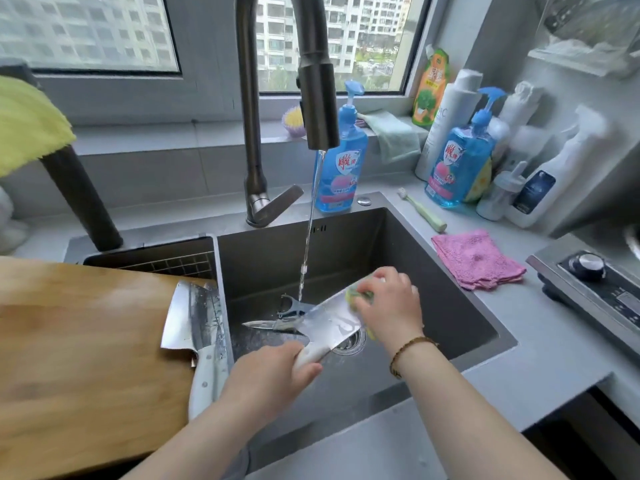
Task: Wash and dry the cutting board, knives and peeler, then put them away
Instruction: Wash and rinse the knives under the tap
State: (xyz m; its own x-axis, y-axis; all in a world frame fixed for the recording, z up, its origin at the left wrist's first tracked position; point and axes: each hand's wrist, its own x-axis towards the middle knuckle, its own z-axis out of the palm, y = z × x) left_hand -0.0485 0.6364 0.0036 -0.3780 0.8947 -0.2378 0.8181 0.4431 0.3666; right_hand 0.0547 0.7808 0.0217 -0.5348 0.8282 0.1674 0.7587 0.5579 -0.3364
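A cleaver (332, 320) is held over the sink (277, 251), its wet blade tilted up toward the right. Its white handle is enclosed by the grip of the left hand (273, 372), with the fingers curled round it. A green and yellow sponge (362, 294) is held in the grip of the right hand (388, 306) and pressed against the far end of the blade. A thin stream of water (308, 244) is let down from the tap (318, 98), just left of the blade. A peeler (294, 304) and a small knife (263, 324) are seen lying together on the sink floor, partly hidden behind the cleaver. A second cleaver (188, 317) is laid at the right edge of the wooden cutting board (86, 341), which is set at the left of the sink. On the table (519, 341) to the right, a folded pink cloth (478, 259) is placed near the sink rim, with a toothbrush (422, 211) just behind it.
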